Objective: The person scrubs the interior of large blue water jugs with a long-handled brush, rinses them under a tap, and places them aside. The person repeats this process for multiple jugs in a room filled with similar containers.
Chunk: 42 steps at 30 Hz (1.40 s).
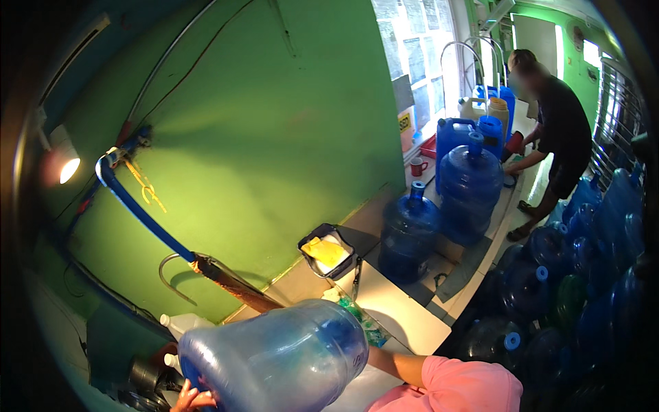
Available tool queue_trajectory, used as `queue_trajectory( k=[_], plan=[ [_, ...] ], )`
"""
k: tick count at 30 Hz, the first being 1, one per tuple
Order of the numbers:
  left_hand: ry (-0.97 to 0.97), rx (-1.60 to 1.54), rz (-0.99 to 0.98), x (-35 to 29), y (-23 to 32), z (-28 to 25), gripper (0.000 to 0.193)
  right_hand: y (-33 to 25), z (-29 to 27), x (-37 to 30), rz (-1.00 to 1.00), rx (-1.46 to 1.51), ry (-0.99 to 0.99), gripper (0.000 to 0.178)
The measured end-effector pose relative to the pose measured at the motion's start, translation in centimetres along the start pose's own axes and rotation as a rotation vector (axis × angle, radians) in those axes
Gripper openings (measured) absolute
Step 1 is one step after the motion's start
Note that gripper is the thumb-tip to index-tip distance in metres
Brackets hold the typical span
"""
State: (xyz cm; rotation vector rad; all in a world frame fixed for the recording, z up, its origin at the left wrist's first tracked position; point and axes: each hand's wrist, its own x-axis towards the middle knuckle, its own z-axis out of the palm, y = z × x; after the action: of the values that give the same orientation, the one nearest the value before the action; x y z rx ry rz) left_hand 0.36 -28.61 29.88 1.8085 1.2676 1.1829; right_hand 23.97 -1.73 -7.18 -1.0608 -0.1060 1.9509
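Note:
A large clear-blue water jug lies on its side in front of me, tilted, above the work counter. My left hand is at its left end, fingers curled against the jug's edge; only the fingers show. From the lower right my right arm, in a pink sleeve, reaches to the jug's other end, where the jug hides the hand. Just beyond the jug is a dark basin with a yellow cloth in it. A green-tinted plastic bottle lies behind the jug's right end.
Blue jugs stand along the counter, with a red mug by the wall. Many more jugs crowd the floor at right. A blue pipe slants down beside the green wall. Another person bends over the counter's far end.

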Motion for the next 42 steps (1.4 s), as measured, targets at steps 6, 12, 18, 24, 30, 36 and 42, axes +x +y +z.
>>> queue_trajectory(
  k=[6, 12, 18, 24, 30, 36, 42],
  plan=[
    [1.013, -0.278, -0.541, -13.4, -13.6, 4.9, 0.07, -7.8, 4.2, -1.8, -0.48, -0.061, -0.239, 0.055],
    [1.217, -0.514, -1.084, -16.8, -20.0, 9.3, 0.042, -8.7, 13.2, -8.4, -1.187, -0.508, -0.643, 0.064],
    [1.079, -0.242, -0.793, -11.6, -19.0, 7.8, 0.042, -4.8, 23.5, -15.2, -1.203, -0.716, -1.115, 0.07],
    [0.983, -0.124, -0.725, -8.4, -19.9, 7.9, 0.043, 5.4, 31.1, -21.5, -1.321, -0.777, -1.529, 0.086],
    [0.886, -0.088, -0.794, -7.1, -22.4, 10.2, 0.043, 12.0, 33.7, -26.2, -1.411, -0.745, -1.618, 0.075],
    [0.768, -0.042, -0.849, -6.3, -25.0, 12.8, 0.044, 12.5, 33.0, -24.6, -1.298, -0.9, -1.826, 0.077],
    [0.592, 0.045, -0.877, -3.7, -28.4, 15.4, 0.044, 10.8, 27.1, -18.4, -1.58, -0.357, -1.538, 0.06]
  ],
)
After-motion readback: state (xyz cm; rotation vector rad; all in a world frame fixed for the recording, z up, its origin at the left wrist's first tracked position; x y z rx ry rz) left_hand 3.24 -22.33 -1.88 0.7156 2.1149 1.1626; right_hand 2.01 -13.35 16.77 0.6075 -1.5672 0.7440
